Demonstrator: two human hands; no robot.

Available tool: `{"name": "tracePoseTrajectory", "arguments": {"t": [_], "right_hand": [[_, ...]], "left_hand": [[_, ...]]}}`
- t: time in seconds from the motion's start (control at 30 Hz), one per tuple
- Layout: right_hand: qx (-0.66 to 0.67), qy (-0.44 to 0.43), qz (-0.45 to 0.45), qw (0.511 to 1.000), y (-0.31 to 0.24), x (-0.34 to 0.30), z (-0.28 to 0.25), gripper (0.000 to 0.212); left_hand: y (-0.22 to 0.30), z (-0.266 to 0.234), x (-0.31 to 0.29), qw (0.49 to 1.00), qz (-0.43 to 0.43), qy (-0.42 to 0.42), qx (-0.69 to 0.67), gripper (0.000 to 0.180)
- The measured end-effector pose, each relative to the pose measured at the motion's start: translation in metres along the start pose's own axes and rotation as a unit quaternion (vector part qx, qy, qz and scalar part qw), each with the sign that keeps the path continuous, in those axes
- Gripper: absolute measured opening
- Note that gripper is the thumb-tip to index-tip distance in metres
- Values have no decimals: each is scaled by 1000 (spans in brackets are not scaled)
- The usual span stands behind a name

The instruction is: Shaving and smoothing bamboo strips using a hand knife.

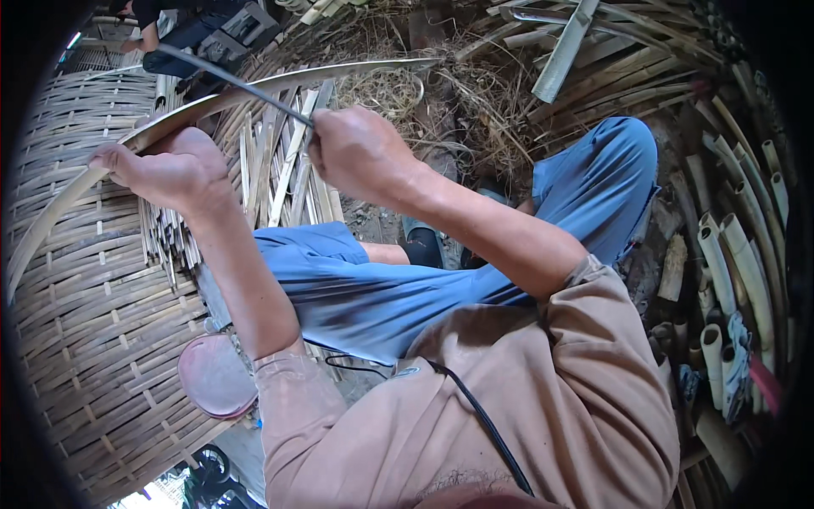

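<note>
A long split bamboo strip (280,79) arcs from the left edge to above my knees. My left hand (174,172) is closed around it, thumb lying along its length. In my right hand (360,157), closed in a fist, is a knife with a long, narrow grey blade (225,75); its handle is hidden by the fingers. The blade points up and left and crosses the strip between my two hands. Whether the edge touches the strip, I cannot tell.
Woven bamboo matting (93,339) covers the left side. Thin split strips (275,170) lie beside my left forearm, and shavings (483,119) are heaped ahead. Bamboo poles (746,263) are stacked at the right. A round pinkish disc (218,377) sits by my left elbow. Another person (182,42) is at the far left.
</note>
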State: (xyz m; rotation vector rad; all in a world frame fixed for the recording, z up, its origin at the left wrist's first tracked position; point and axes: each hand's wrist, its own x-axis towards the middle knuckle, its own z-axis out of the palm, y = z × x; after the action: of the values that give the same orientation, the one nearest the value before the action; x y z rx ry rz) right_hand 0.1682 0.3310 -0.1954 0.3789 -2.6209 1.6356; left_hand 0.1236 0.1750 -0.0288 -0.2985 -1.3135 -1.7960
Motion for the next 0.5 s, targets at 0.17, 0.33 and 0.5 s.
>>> {"name": "tracePoseTrajectory", "arguments": {"t": [0.17,0.33,0.5], "right_hand": [[-147,-66,153,975,86,4,-45,29],[-224,-51,291,929,156,-1,-62,39],[-75,-89,49,992,27,17,-27,26]], "left_hand": [[0,-33,4,999,7,47,-1,72],[-14,-53,9,990,-10,-44,-133,59],[-19,-53,18,979,-20,-170,-108,30]]}}
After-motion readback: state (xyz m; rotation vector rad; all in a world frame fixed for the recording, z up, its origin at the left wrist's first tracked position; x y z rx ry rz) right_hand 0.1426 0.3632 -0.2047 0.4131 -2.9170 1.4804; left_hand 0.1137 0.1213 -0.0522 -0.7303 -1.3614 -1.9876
